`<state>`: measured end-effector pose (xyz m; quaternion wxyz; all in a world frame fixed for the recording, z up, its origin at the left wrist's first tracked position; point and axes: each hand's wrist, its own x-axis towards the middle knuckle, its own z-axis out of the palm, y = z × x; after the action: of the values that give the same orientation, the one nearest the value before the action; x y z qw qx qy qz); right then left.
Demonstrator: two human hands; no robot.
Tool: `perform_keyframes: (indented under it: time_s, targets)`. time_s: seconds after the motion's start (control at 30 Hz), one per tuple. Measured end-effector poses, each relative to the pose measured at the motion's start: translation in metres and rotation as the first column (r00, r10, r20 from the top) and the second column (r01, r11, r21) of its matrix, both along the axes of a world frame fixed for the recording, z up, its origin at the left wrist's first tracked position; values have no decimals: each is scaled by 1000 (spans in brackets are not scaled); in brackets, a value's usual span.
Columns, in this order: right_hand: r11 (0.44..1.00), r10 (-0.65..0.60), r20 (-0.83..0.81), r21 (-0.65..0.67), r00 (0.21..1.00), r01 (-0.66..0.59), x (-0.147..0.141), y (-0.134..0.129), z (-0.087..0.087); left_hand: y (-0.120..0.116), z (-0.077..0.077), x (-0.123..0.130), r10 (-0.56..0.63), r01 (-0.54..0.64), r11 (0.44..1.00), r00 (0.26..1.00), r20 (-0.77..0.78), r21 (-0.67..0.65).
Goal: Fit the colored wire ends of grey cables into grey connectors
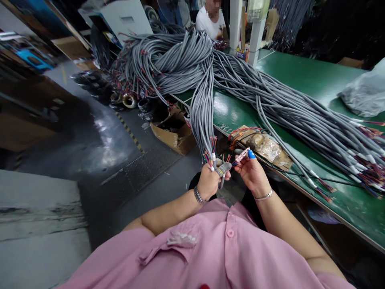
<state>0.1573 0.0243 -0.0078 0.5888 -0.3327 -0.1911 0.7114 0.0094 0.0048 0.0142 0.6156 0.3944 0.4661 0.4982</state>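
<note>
My left hand, with a grey cover on its thumb, is closed around the ends of several grey cables hanging off the green table. Coloured wires fan out of the cable ends above the fist. Close on its right, my right hand pinches a small pale pink piece with dark marks, beside coloured wire tips. A blue cover sits on one of its fingertips. Exactly how the wires meet the pink piece is too small to tell.
Long grey cables lie across the green table, beside a taped cardboard piece at the near edge. A plastic bag lies at right. An open cardboard box stands on the floor. Behind the table is a person in white.
</note>
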Motion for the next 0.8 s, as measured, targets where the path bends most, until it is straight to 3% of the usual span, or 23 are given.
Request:
perform_keyframes:
  time_s: [0.43,0.8]
  targets:
    - [996,-92,60,-1,994,93,-2,-1,2,6,-2,5,-25,23,997,999,-25,-74]
    - [1000,-8,23,-7,1000,9,2,-3,-4,1,-4,0,-75,73,997,996,-45,-37]
